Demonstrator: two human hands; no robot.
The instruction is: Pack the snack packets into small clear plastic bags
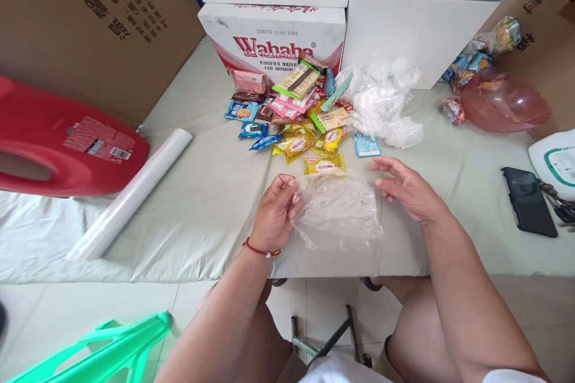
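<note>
My left hand (279,210) pinches the left edge of a clear plastic bag (339,209), which lies spread and crinkled on the covered table. To the right of the bag, my right hand (406,188) is held with its fingers apart and nothing in them. A yellow-wrapped snack (324,164) lies just past the bag's far edge. Beyond it is a heap of wrapped snacks (296,114) in yellow, blue, pink and green packets. A small light-blue packet (367,145) lies a little past my right fingertips.
Crumpled clear bags (384,102) lie right of the heap, before a Wahaha carton (274,36) and white boxes. At left are a white roll (130,197) and a red jug (67,137). A pink bowl (503,102) and a phone (529,200) are at right.
</note>
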